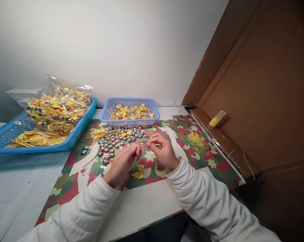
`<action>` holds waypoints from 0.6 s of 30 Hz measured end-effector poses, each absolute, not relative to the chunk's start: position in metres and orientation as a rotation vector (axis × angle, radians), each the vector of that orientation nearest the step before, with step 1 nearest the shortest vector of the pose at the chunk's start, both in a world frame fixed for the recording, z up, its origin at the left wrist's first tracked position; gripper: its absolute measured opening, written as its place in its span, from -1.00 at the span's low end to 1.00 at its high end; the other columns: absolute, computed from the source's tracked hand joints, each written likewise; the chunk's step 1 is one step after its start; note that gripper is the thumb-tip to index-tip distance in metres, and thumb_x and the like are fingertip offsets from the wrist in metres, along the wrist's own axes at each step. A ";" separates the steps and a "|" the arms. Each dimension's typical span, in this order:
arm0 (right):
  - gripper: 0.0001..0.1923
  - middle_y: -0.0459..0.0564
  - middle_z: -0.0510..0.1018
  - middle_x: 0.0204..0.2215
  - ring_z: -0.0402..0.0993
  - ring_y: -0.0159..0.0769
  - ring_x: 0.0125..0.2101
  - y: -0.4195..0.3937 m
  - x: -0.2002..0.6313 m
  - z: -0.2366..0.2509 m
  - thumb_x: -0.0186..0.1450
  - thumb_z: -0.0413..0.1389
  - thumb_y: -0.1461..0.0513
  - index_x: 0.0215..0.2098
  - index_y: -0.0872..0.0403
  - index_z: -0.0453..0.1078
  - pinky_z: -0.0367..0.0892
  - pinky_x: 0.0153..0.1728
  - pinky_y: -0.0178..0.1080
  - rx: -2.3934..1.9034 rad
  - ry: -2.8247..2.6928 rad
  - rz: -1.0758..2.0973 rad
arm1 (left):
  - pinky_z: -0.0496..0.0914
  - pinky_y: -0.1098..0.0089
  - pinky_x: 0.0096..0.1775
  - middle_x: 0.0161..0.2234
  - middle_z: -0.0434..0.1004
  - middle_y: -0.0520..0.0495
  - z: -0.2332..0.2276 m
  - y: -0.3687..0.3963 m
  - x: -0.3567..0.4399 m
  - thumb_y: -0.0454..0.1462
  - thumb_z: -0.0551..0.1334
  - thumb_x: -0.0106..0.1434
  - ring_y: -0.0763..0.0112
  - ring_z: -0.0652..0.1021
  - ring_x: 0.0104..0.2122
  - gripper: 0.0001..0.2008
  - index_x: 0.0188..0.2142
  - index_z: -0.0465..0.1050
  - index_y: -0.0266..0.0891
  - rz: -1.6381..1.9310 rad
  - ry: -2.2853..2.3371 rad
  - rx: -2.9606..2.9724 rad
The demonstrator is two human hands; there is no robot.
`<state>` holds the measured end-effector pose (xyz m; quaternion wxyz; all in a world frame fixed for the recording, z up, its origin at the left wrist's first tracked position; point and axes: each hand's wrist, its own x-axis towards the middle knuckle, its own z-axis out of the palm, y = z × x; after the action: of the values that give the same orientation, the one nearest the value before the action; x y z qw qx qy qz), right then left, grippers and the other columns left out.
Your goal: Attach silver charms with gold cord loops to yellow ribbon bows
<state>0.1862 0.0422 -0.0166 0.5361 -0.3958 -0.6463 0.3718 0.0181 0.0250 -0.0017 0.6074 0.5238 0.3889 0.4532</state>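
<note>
My left hand (123, 163) is closed with its fingertips pinched. Whatever it holds is hidden or too small to name. Facing it, my right hand (164, 152) pinches a thin metal tool (143, 143) that points toward the left hand; its exact kind is unclear. Below and between the hands lies a yellow ribbon bow (139, 171) on the patterned mat. Many silver bells (116, 143) are spread just beyond the left hand. Gold wire stems (103, 136) and another yellow bow (126, 133) lie among them.
A blue-violet basket (129, 123) of yellow bows stands at the back. On the left, a blue tray (73, 137) carries bows and a bulging clear bag (58, 107). Yellow thread scraps (198, 142) lie right. A yellow thread spool (216, 119) sits by the cardboard wall (255, 84).
</note>
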 end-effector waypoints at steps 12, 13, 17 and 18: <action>-0.82 -0.01 0.50 -0.36 0.35 -0.25 -0.29 0.035 0.188 -0.014 0.35 0.11 0.22 -0.41 0.06 0.46 0.21 -0.20 -0.15 -0.936 -1.920 0.192 | 0.47 0.11 -0.09 -0.21 0.68 -0.17 -0.010 0.029 0.011 -0.02 0.38 0.11 0.10 0.58 -0.15 -0.67 -0.26 0.68 -0.19 1.109 1.166 1.240; -0.82 -0.01 0.50 -0.36 0.35 -0.25 -0.29 0.035 0.189 -0.013 0.36 0.11 0.23 -0.40 0.07 0.46 0.19 -0.20 -0.16 -0.932 -1.937 0.150 | 0.46 0.08 -0.05 -0.22 0.69 -0.16 -0.009 0.029 0.010 -0.03 0.37 0.12 0.06 0.59 -0.12 -0.70 -0.28 0.69 -0.18 1.102 1.170 1.315; -0.83 -0.01 0.50 -0.35 0.33 -0.25 -0.29 0.034 0.191 -0.014 0.36 0.10 0.23 -0.38 0.07 0.46 0.16 -0.19 -0.17 -0.959 -1.975 0.111 | 0.51 0.18 -0.22 -0.28 0.72 -0.12 -0.010 0.029 0.008 -0.08 0.34 0.16 0.10 0.63 -0.26 -0.76 -0.29 0.69 -0.14 1.054 1.154 1.592; -0.83 -0.01 0.50 -0.35 0.33 -0.25 -0.28 0.033 0.190 -0.014 0.36 0.10 0.23 -0.38 0.07 0.46 0.16 -0.19 -0.16 -0.976 -1.989 0.116 | 0.50 0.24 -0.30 -0.32 0.72 -0.10 -0.011 0.029 0.007 -0.09 0.33 0.17 0.14 0.63 -0.33 -0.76 -0.29 0.69 -0.14 1.029 1.159 1.661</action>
<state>0.1903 0.0334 -0.0143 0.4453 -0.3939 -0.8027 0.0468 0.0071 0.0290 -0.0108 0.4214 0.6630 0.4628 0.4107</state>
